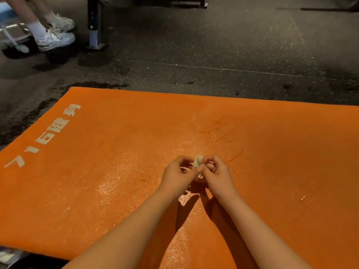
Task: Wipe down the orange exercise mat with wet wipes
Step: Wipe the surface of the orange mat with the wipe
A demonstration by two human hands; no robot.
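Orange exercise mat (97, 152) lies flat across a dark speckled rubber gym floor (213, 45) and fills the lower part of the view, with white printed lettering (44, 136) along its left end. A person reaches both bare forearms out over the middle of the mat. The left hand (174, 171) and right hand (218, 172) meet there, fingertips and thumbs of each pinching a small, pale, crumpled wet wipe (198, 162) between them, as if bunching or refolding it. The wipe seems to be held just above the mat rather than pressed onto it, though that is hard to tell for sure. A wet sheen glistens on the mat around and below the hands, and thin damp streaks show just beyond them toward the far edge. The lettered left end and most of the right side look matte and dry. Judging by this, the middle has been wiped and both ends are left to do, so the job looks partway through. At the far left, another person's white sneakers (56, 38) rest on the floor beside a metal bench leg (95, 26).
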